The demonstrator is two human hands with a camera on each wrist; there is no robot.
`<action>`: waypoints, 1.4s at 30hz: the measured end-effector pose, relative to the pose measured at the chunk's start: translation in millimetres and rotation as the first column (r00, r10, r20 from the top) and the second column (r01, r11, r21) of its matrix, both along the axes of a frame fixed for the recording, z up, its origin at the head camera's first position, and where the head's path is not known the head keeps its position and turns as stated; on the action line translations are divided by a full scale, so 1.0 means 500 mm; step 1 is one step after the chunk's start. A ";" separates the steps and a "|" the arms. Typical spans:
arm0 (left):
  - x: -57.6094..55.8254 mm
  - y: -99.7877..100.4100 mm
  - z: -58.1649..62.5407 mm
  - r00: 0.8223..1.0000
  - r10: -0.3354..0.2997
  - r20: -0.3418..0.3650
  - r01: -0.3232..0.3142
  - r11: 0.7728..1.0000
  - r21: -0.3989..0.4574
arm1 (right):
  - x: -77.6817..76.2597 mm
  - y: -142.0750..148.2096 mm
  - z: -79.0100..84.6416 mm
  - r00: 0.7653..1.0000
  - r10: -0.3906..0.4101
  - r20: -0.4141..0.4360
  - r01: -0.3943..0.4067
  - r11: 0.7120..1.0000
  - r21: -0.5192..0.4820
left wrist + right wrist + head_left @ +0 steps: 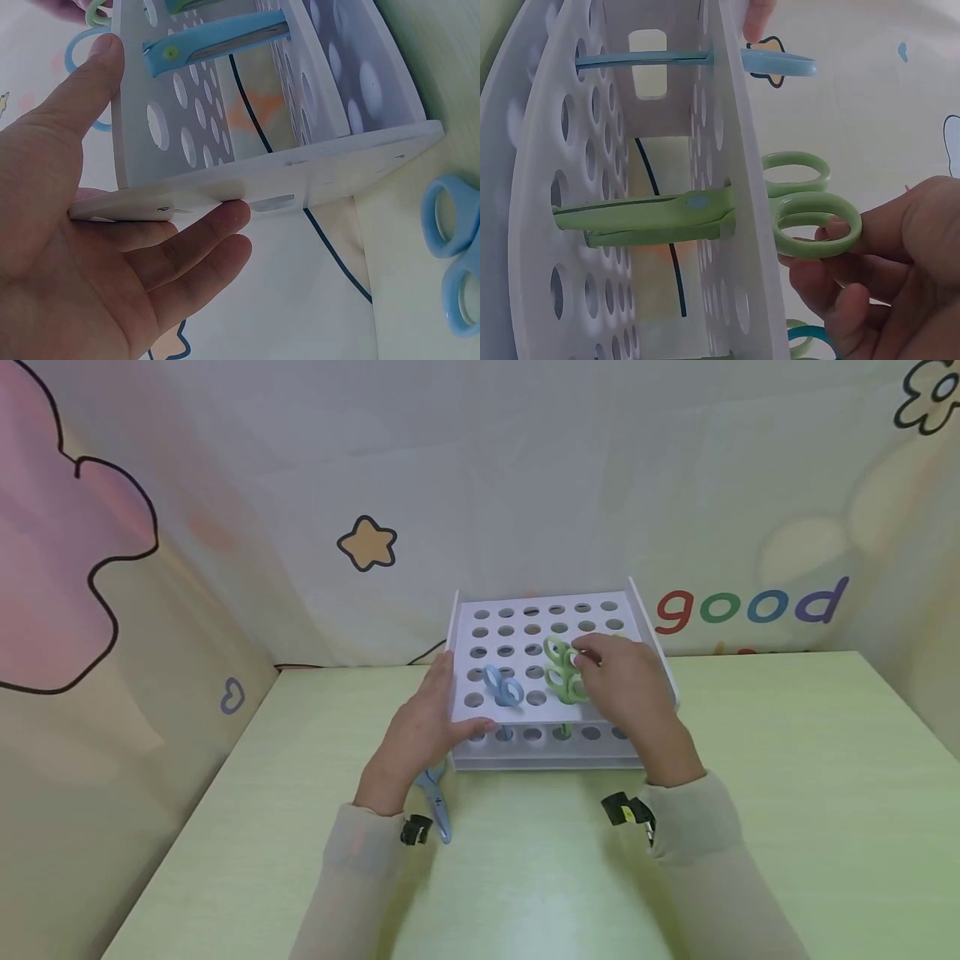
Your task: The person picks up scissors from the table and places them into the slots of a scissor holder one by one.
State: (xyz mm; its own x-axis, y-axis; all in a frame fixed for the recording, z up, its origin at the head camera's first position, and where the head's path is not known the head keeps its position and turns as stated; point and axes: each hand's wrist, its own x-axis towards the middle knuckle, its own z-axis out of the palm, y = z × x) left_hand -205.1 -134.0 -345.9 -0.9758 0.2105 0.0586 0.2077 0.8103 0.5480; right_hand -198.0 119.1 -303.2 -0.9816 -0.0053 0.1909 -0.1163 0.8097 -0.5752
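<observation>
A white rack [555, 713] with rows of round holes stands on the table, holding scissors by their handles. My left hand [420, 727] grips its left side, thumb over the front edge and fingers against the outer side wall. With my right hand [900, 262] I pinch a handle loop of green scissors [817, 246], whose blades reach down through the holes. A second pair of green scissors [556, 649] sits right beside it. Blue scissors [504, 687] stand in the rack between my hands.
Another pair of blue scissors [435, 797] lies on the table [525, 877] by my left wrist. At the bottom of the right wrist view, a teal handle [814, 332] shows by the rack. A printed backdrop [525, 485] rises behind the table, with a dark cable [427, 652] before it.
</observation>
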 end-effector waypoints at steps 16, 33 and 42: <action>-0.003 0.003 0.003 1.000 -0.014 -0.018 0.014 1.000 0.022 | -0.005 0.018 0.002 0.998 0.024 0.058 -0.017 0.994 -0.111; 0.001 -0.001 0.003 1.000 -0.008 0.007 0.008 1.000 0.016 | 0.045 0.049 0.044 1.000 0.008 -0.014 -0.010 0.982 -0.190; -0.003 -0.008 0.001 1.000 -0.029 -0.009 0.030 0.999 0.017 | 0.057 0.099 0.046 0.984 -0.070 -0.165 0.030 0.972 -0.233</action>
State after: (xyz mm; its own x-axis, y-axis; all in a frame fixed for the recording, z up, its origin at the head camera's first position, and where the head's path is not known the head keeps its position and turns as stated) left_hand -206.7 -138.0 -345.6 -0.9686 0.2381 0.0710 0.2363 0.7942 0.5599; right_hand -169.4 168.6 -280.0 -0.9320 0.1067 0.3464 -0.1917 0.6660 -0.7209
